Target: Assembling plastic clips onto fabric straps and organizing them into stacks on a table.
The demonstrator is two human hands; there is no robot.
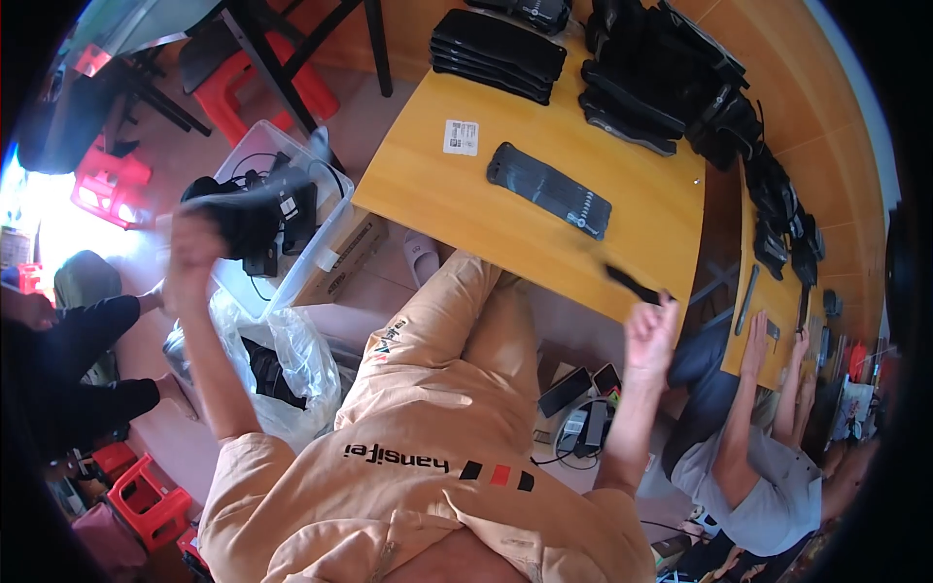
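My right hand (649,340) is raised at the table's near right corner, its fingertips pinching one end of a thin black strap (634,284) whose far end is smeared by motion. My left hand (196,248) is out to the left beside a clear plastic bin (340,209). Its closed fingers seem to hold a dark, flat piece (228,216), too blurred to name. On the wooden table (418,185) lies a flat dark grey panel (549,189) with light print. A white printed label (462,137) is left of it.
A stack of black panels (496,56) and piles of black padded pieces (632,112) stand at the table's back. Black cables and boxy parts fill the bin. A clear plastic bag (301,374) is below it. At right, a co-worker (753,466) works at another table; another person sits left.
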